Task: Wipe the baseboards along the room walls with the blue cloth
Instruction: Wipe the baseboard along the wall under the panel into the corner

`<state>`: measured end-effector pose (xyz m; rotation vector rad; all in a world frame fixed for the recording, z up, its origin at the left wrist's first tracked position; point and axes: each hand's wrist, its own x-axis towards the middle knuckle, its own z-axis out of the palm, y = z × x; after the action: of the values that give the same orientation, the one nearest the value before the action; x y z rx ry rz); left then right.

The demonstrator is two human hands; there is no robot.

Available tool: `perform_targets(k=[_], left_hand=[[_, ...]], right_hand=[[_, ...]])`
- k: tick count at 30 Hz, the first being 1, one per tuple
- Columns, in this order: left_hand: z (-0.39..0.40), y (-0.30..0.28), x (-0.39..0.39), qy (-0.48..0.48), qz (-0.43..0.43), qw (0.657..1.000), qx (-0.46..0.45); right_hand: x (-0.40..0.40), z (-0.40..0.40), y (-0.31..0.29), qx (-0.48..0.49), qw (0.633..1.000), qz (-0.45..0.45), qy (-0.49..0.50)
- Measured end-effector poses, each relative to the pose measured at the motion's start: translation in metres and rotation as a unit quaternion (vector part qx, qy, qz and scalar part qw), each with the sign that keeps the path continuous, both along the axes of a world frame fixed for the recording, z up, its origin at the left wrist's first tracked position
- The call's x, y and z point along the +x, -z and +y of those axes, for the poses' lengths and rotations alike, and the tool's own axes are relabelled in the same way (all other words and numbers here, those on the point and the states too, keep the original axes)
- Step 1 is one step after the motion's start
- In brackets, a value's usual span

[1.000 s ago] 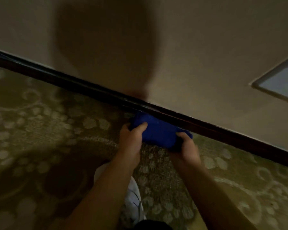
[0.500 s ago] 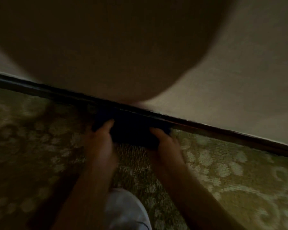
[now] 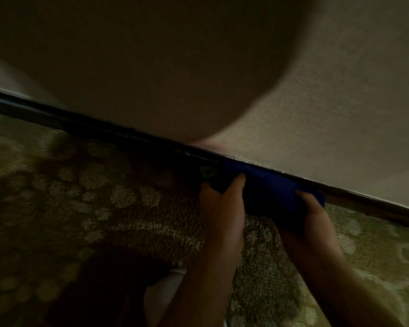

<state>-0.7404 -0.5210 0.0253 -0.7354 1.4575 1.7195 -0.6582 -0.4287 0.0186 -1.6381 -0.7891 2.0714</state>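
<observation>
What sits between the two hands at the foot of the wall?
In the head view, the blue cloth spans from left hand to right hand, pressed against the dark baseboard.

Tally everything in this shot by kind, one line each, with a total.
Hands: 2, left hand and right hand, both gripping the cloth
Blue cloth: 1, against the baseboard
Baseboard: 1
Carpet: 1
Wall: 1
Total: 6

Your left hand [image 3: 222, 204] and right hand [image 3: 314, 215] each grip an end of the blue cloth [image 3: 269, 190], pressed against the dark baseboard [image 3: 104, 128] where the beige wall [image 3: 340, 102] meets the patterned carpet [image 3: 104, 208], under a broad shadow.
</observation>
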Motion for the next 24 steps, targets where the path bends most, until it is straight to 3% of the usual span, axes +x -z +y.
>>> perform_targets(k=[3, 9, 12, 16, 24], left_hand=[[-0.004, -0.006, -0.014, -0.067, -0.031, 0.997, -0.010], [-0.035, 0.011, -0.052, -0.147, 0.041, 0.983, -0.102], [-0.019, 0.005, -0.036, -0.126, 0.033, 0.987, -0.097], [-0.011, -0.002, -0.020, -0.059, -0.027, 0.998, -0.013], [-0.070, 0.017, -0.080, -0.165, 0.059, 0.979, -0.104]], right_hand=[[-0.016, -0.005, -0.002, -0.025, 0.999, -0.005, -0.028], [-0.072, -0.045, 0.014, -0.068, 0.996, -0.009, -0.060], [-0.050, -0.027, 0.012, -0.044, 0.998, -0.031, -0.032], [-0.027, -0.003, 0.009, 0.007, 0.999, -0.043, 0.000], [-0.101, -0.078, 0.016, -0.073, 0.992, -0.011, -0.101]])
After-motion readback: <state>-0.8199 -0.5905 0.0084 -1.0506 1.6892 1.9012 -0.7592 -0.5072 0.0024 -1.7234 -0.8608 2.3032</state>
